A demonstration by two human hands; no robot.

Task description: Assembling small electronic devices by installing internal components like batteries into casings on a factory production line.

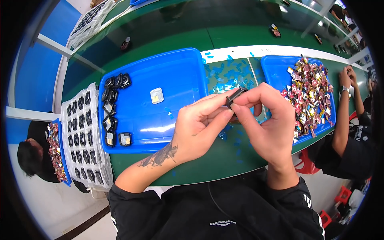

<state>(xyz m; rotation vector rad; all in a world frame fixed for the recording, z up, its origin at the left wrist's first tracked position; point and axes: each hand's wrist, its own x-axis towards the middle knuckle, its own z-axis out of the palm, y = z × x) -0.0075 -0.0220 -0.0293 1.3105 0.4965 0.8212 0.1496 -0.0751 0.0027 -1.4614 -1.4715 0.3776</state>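
Above the green bench, between both hands, is a small black casing (pixel 237 95), seen nearly edge-on and much like a watch case. My left hand (pixel 196 130) pinches its lower left end between thumb and fingers. The thumb and forefinger of my right hand (pixel 274 124) close on its right side. Beneath my left forearm lies a shallow blue tray (pixel 168 68). Several similar black casings (pixel 111 108) line its left side, and one casing (pixel 125 139) lies near its front edge. A pale rounded-square piece (pixel 157 96) with a yellow patch rests in the middle.
To the right, another blue tray (pixel 274 74) holds a heap of small red, white and gold parts (pixel 310 96). Blue film scraps (pixel 230 72) litter the bench between the trays. A white sheet of black casings (pixel 82 138) stands at left. Co-workers sit on both sides.
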